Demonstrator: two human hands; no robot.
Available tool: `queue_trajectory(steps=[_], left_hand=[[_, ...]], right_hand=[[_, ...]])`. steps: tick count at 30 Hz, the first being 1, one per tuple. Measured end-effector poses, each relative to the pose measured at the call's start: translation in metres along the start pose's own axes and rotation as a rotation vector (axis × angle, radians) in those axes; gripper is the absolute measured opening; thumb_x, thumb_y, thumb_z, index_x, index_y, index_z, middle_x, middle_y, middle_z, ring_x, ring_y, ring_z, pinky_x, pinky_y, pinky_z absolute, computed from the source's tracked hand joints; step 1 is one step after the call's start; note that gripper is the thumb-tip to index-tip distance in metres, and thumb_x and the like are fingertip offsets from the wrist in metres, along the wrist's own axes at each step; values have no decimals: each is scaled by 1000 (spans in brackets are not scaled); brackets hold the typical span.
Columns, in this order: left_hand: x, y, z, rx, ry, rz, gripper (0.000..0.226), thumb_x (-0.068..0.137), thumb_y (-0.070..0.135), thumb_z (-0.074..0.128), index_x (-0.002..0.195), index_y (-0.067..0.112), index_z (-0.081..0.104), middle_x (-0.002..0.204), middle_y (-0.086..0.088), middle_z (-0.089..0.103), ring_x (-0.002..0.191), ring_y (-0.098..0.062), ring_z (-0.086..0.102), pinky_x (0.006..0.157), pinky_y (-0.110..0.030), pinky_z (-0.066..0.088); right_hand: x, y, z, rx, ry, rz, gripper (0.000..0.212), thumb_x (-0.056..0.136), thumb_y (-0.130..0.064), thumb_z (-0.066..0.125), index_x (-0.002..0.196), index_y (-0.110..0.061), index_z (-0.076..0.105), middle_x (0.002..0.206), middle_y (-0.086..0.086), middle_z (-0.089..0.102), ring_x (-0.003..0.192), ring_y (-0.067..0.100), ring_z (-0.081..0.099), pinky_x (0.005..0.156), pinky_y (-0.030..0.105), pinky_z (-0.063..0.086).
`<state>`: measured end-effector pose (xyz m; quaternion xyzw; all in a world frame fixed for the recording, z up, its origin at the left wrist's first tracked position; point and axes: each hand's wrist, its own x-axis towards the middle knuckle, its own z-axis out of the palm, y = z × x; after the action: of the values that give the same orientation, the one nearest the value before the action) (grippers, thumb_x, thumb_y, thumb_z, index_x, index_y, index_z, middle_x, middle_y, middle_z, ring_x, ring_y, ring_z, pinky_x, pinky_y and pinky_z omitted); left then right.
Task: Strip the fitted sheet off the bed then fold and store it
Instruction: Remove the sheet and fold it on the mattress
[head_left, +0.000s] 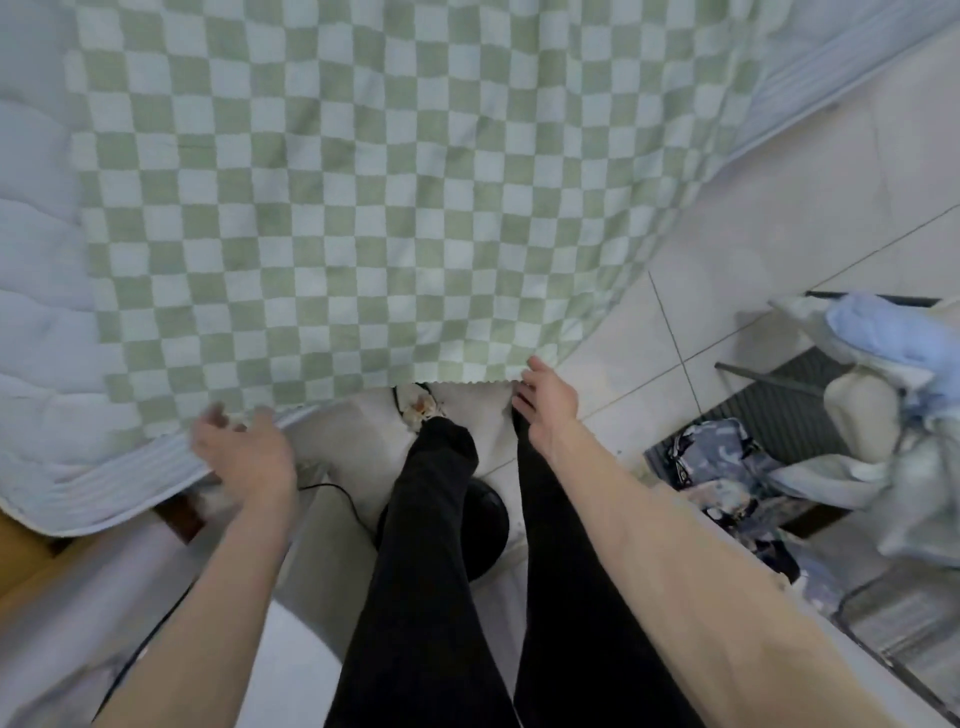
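Both hands open at the sheet (363, 208) hem: left hand (244, 457) over the mattress (47, 364) edge, right hand (548, 402) beside bare floor (779, 234).

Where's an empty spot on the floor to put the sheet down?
Bare white tiles lie between the checked sheet and the chair piled with clothes. It is crowded near the feet: a black round object and a cord sit there.

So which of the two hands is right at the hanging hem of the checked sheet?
The right hand: its fingers reach the scalloped hem of the checked sheet hanging off the bed. The left hand is open, by the mattress edge.
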<state>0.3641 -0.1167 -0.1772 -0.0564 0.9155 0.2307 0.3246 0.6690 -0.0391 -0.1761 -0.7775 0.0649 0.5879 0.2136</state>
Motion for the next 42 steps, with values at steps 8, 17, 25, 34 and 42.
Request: queue_trajectory(steps=[8, 17, 25, 34, 42], left_hand=[[-203, -21, 172, -591, -769, -647, 65, 87, 62, 69, 135, 19, 64, 138, -1, 62, 131, -21, 55, 114, -44, 40], [-223, -6, 200, -767, -637, -505, 57, 91, 40, 74, 138, 11, 60, 131, -12, 68, 119, -32, 67, 99, -49, 55], [-229, 9, 199, -903, -389, -445, 23, 97, 28, 68, 113, 16, 79, 119, -6, 75, 107, -21, 74, 88, -38, 61], [-201, 1, 207, -935, -399, -402, 41, 98, 28, 67, 137, 15, 60, 131, -6, 69, 120, -22, 68, 103, -40, 54], [-198, -2, 212, -933, -375, -399, 36, 95, 26, 70, 130, 18, 65, 123, -3, 73, 112, -21, 72, 93, -40, 60]], right_hand=[[-30, -30, -53, -183, -334, 14, 44, 100, -18, 53, 144, -17, 56, 150, -5, 52, 140, 14, 43, 121, 42, 30], [2, -88, -126, -476, -701, 192, 40, 98, -22, 58, 136, -35, 61, 135, -23, 59, 131, 5, 48, 112, 40, 38], [149, -259, -135, -188, -111, -155, 62, 93, -9, 60, 150, -20, 40, 141, 8, 52, 126, 21, 50, 108, 41, 45], [219, -302, -89, 0, -316, -117, 45, 80, -2, 54, 121, -19, 62, 114, 3, 61, 109, 25, 56, 97, 45, 52], [222, -279, -123, -141, -493, -95, 47, 93, -25, 71, 135, -9, 60, 130, 9, 69, 121, 25, 65, 111, 45, 46]])
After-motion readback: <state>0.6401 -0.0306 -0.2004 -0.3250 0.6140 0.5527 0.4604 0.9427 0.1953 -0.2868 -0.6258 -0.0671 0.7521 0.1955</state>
